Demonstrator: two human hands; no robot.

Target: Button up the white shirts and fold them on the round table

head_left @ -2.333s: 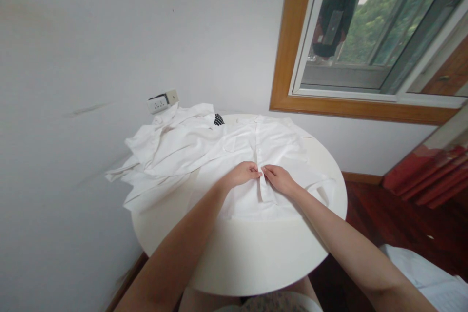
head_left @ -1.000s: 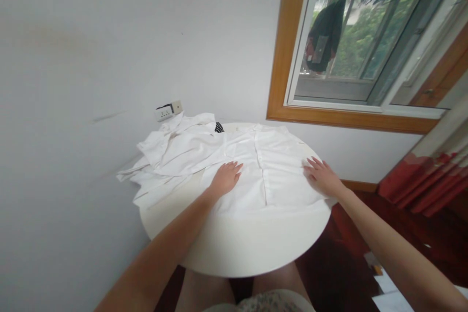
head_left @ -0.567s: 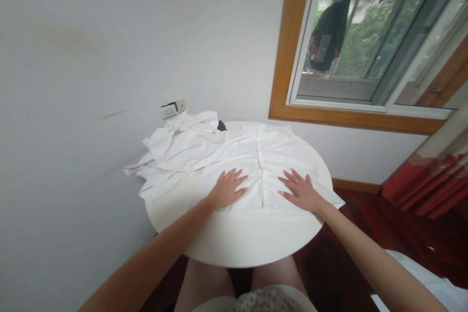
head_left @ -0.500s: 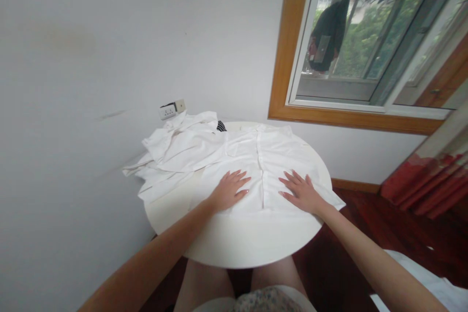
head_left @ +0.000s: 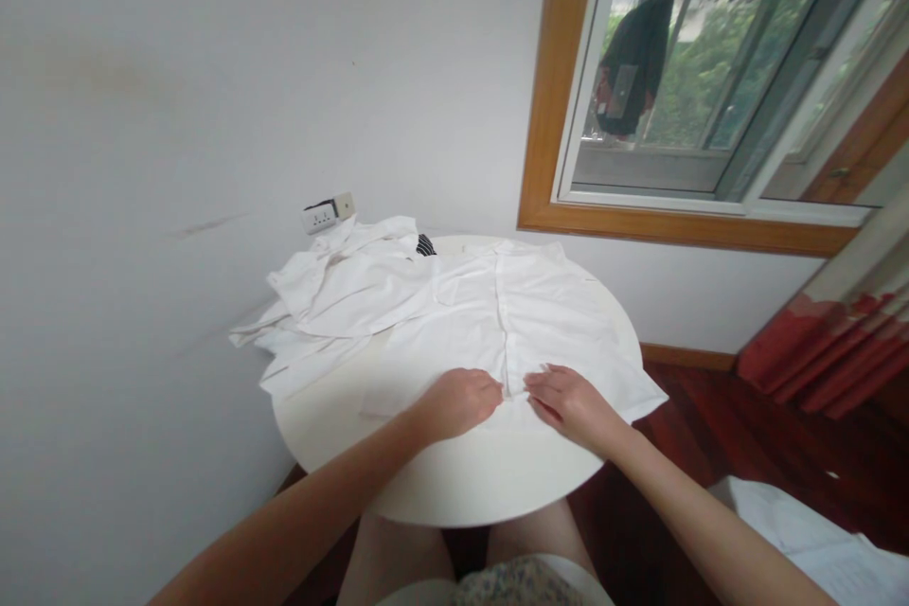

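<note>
Shirt (head_left: 554, 327), white, is lying spread over the round table (head_left: 483, 483), its button placket (head_left: 503, 312) running away from me and its hem facing me. At the near end of the placket I am resting both hands on the cloth: my left hand (head_left: 460, 402) is lying just left of the placket, my right hand (head_left: 566, 405) just right of it, with a narrow strip of fabric showing between them. I am bending the fingers of each hand; whether I am pinching the hem between fingers and thumb, I cannot tell. One shirt corner (head_left: 650, 395) is overhanging the table's right edge. Leftward, a heap of white cloth (head_left: 347, 289) is adjoining the shirt, a dark striped item (head_left: 424, 245) showing beside its far edge.
</note>
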